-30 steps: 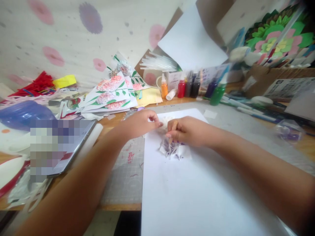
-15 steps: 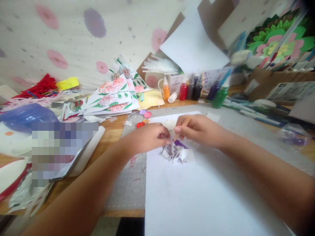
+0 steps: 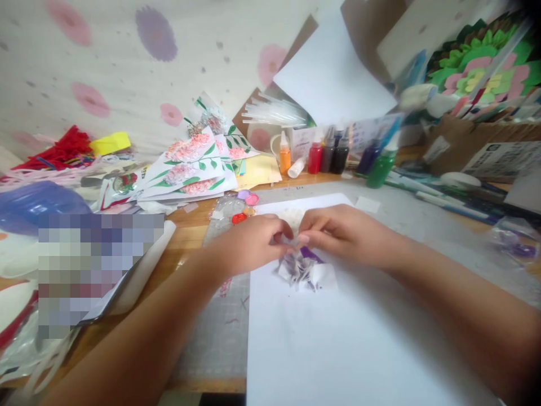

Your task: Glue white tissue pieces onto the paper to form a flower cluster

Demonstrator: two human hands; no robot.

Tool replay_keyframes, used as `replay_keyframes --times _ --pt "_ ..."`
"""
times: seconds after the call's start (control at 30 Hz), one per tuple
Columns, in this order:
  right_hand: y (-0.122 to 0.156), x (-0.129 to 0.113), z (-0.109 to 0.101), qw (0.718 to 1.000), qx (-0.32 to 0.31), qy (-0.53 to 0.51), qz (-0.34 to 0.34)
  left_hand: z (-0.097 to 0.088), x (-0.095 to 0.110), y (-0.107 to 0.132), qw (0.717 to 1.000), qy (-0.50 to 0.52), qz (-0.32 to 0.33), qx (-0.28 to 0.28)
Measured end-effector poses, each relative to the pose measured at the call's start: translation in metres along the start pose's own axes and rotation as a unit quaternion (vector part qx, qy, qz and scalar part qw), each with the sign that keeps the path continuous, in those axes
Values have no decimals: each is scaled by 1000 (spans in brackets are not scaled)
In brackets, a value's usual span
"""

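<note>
My left hand (image 3: 249, 245) and my right hand (image 3: 344, 234) meet fingertip to fingertip over a crumpled wad of white paper stained purple (image 3: 306, 272). Both hands pinch the top of that wad. It rests on a large white paper sheet (image 3: 338, 338) that lies on a grey cutting mat (image 3: 224, 321). What else the fingers hold at the pinch is hidden.
Small paint bottles (image 3: 333, 151) in orange, red, dark, purple and green stand at the back. Painted flower cards (image 3: 194, 166) are piled at the back left, beside red and yellow craft scraps (image 3: 70, 148). Coloured paint blobs on plastic (image 3: 245, 206) lie near my left hand. Markers (image 3: 448, 197) lie on the right.
My left hand moved in from the sheet's top edge to meet the right hand at the wad. The right hand shifted from pressing on the wad to pinching it.
</note>
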State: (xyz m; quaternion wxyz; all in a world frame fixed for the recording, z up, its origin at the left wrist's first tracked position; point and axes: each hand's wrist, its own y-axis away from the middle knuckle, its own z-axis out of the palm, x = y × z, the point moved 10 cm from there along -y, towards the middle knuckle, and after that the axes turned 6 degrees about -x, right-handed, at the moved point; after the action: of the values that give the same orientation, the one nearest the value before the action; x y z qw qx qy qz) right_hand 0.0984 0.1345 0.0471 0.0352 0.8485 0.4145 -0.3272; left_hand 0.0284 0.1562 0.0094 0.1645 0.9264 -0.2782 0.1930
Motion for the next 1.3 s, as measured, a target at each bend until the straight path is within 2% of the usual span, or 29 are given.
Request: replay_keyframes --times 0.13,0.2,0.27,0.33,0.5,0.73,0.83,0.93,1.0,1.13,1.2,1.27,1.3 --pt "1 2 -5 1000 13 8 6 10 9 -2 999 8 31 -39" --pt "2 0 -8 1000 18 2 -2 4 12 -1 999 16 34 -20" --pt "3 -5 -10 1000 24 -9 -12 -6 9 1 999 26 15 14" --pt "3 -8 -11 999 26 -14 -19 -10 5 2 999 30 -5 21" --pt "2 -11 -8 1000 18 7 -24 3 -7 1 997 51 -43 -34" --pt "2 -8 -8 999 19 19 -24 17 -10 -5 988 124 -32 -81" --pt "3 -7 -11 999 30 -12 -24 14 -15 -4 984 151 -50 -75" --pt "5 -2 -20 993 67 -98 -14 4 -18 -2 978 199 -51 -28" --pt "9 0 -32 980 114 -163 -18 2 -15 -1 963 268 -30 -20" --pt "21 -1 -58 939 209 -258 -92 13 0 0 914 394 11 -90" --pt "24 -4 -64 945 227 -214 -104 15 5 2 897 428 23 -113" --pt "23 -16 -59 973 202 -43 -106 15 8 3 880 457 33 -124" --pt "21 -25 -52 975 176 68 -113 15 9 3 872 471 36 -130"
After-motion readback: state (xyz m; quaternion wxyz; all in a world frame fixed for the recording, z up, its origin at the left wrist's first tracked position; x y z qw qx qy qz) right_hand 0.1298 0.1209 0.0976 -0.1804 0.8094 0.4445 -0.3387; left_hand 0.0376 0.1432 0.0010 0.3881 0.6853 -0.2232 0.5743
